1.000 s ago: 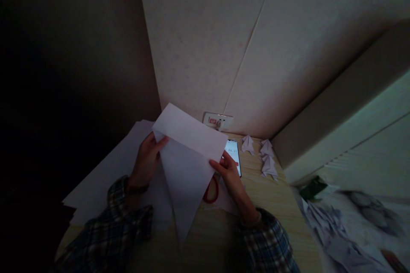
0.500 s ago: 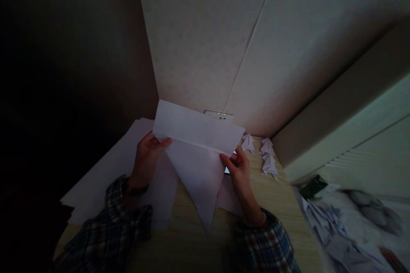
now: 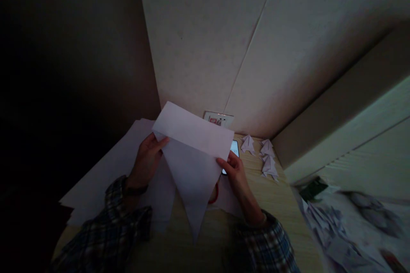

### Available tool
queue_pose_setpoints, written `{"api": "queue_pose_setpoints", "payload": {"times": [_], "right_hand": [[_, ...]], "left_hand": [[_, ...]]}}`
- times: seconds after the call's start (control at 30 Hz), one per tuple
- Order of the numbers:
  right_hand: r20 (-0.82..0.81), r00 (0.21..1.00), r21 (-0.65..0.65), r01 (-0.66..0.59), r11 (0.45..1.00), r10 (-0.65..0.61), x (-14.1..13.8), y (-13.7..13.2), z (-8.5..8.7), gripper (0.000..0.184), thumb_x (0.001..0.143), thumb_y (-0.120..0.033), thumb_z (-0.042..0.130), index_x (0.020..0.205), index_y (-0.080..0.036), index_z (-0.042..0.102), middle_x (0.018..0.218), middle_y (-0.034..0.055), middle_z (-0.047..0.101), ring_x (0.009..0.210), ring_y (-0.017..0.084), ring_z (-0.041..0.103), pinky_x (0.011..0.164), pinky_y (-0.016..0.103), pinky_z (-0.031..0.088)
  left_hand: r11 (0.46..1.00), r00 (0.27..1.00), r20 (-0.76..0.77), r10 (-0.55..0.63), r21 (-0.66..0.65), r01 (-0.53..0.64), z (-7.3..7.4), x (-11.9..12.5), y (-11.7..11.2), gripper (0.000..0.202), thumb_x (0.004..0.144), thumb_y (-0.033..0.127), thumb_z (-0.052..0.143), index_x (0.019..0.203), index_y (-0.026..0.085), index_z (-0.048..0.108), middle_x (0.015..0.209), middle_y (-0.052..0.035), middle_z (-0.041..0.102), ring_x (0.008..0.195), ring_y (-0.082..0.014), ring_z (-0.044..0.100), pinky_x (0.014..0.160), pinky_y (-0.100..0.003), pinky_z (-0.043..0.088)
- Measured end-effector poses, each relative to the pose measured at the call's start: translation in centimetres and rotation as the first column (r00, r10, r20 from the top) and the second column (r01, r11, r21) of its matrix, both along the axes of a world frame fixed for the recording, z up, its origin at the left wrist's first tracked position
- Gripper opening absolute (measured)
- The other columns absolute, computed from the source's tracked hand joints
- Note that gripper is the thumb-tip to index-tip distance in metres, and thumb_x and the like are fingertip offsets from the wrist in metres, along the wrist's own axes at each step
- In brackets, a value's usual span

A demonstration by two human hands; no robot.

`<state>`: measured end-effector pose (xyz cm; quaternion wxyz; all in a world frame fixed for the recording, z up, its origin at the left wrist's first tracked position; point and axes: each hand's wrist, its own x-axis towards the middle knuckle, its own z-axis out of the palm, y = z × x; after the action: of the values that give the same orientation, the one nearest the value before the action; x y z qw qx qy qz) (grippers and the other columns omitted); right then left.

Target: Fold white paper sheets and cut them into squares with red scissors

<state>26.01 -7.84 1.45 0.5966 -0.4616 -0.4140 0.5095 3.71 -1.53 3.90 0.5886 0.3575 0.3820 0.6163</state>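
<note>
Pinches the folded paper (image 3: pixel 194 166) by its left edge in a nearly closed left hand (image 3: pixel 147 156). Grips its right edge likewise with the right hand (image 3: pixel 237 175).

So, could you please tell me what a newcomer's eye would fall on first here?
Probably the white sheet at lower centre, tapering to a point and held by the left hand and the right hand. Next might come the lit phone beyond the right hand, and three folded paper figures near the far right corner of the table.

White paper (image 3: pixel 192 157), apparently folded, tilts with its point down.
</note>
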Motion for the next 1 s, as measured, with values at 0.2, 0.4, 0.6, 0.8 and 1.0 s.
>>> {"api": "queue_pose_setpoints", "payload": {"times": [0.2,0.4,0.6,0.8,1.0], "right_hand": [[0.064,0.998,-0.049,-0.002,0.999,0.005,-0.03,0.04,-0.74,0.026,0.070,-0.042,0.079,0.079,-0.020,0.070,0.074,0.0001,0.073,0.061,0.017,0.061,0.058,0.028,0.046],[0.121,0.989,-0.086,-0.073,0.994,0.083,-0.24,0.12,-0.63,0.026,0.067,-0.043,0.080,0.070,-0.020,0.069,0.064,-0.0012,0.070,0.054,0.015,0.059,0.052,0.026,0.045],[0.139,0.982,-0.120,-0.108,0.987,0.125,-0.32,0.23,-0.48,0.028,0.065,-0.044,0.079,0.066,-0.019,0.067,0.061,-0.0011,0.068,0.053,0.015,0.056,0.051,0.026,0.043],[0.210,0.969,-0.159,-0.099,0.982,0.132,-0.07,0.39,-0.33,0.031,0.063,-0.047,0.076,0.062,-0.018,0.063,0.059,-0.0004,0.065,0.054,0.014,0.053,0.051,0.025,0.041],[0.246,0.958,-0.157,-0.111,0.981,0.147,-0.07,0.53,-0.82,0.031,0.065,-0.048,0.072,0.063,-0.019,0.061,0.058,-0.0012,0.061,0.053,0.013,0.050,0.051,0.026,0.039]], "left_hand": [[0.999,1.000,-0.020,-0.014,-0.030,0.014,-0.17,-0.06,-0.05,0.034,0.063,0.028,0.084,0.093,0.018,0.073,0.089,-0.0037,0.077,0.084,-0.0227,0.071,0.068,-0.026,0.052],[0.995,0.996,0.006,0.092,-0.042,-0.091,0.27,-0.18,0.05,0.021,0.061,0.030,0.082,0.071,0.020,0.066,0.071,0.0011,0.070,0.079,-0.0207,0.067,0.061,-0.025,0.048],[0.987,0.988,-0.011,0.153,-0.047,-0.153,0.48,-0.31,0.04,0.025,0.057,0.027,0.084,0.059,0.021,0.061,0.059,0.0047,0.060,0.059,-0.0132,0.055,0.052,-0.022,0.041],[0.981,0.982,-0.017,0.186,-0.049,-0.187,-0.01,-0.49,0.51,0.023,0.052,0.025,0.084,0.066,0.019,0.066,0.063,0.0035,0.064,0.057,-0.0119,0.054,0.051,-0.021,0.041],[0.976,0.977,-0.011,0.213,-0.043,-0.213,-0.23,-0.80,0.73,0.021,0.056,0.028,0.082,0.068,0.018,0.068,0.067,0.0024,0.066,0.062,-0.0123,0.057,0.057,-0.022,0.044]]}}
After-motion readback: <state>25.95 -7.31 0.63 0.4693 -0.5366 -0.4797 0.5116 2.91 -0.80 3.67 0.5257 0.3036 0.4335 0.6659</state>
